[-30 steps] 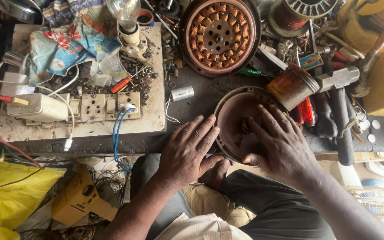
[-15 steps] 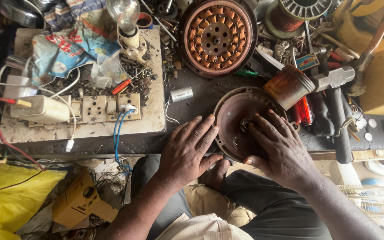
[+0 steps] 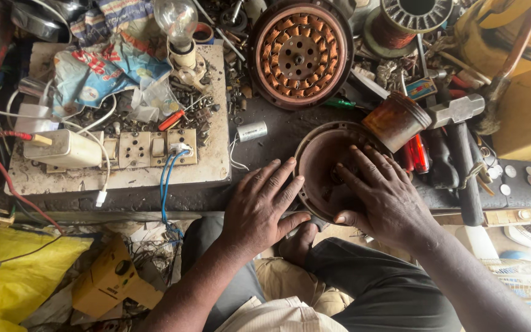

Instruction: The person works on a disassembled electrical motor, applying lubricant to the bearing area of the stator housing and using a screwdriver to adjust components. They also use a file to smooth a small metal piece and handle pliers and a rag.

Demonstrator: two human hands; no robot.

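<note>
A round rusty brown motor cover [image 3: 318, 161] lies on the dark workbench in front of me. My right hand [image 3: 381, 197] rests inside it, fingers spread over its centre, thumb on the near rim. My left hand [image 3: 261, 206] lies flat on the bench, its fingertips touching the cover's left rim. Above the cover sits a round stator with copper windings [image 3: 300, 54]. A small grey capacitor [image 3: 252, 131] lies on the bench to the left of the cover.
A white board [image 3: 216, 161] holds switches, sockets, a bulb [image 3: 177, 23], a red screwdriver [image 3: 174, 118] and a white adapter [image 3: 62, 149]. A rusty tin [image 3: 396, 120], a hammer [image 3: 457, 132] and coins [image 3: 527, 175] lie right. A yellow bag [image 3: 13, 276] sits lower left.
My left hand has slid slightly toward the cover's rim. My right hand's fingers have shifted a little inside the cover.
</note>
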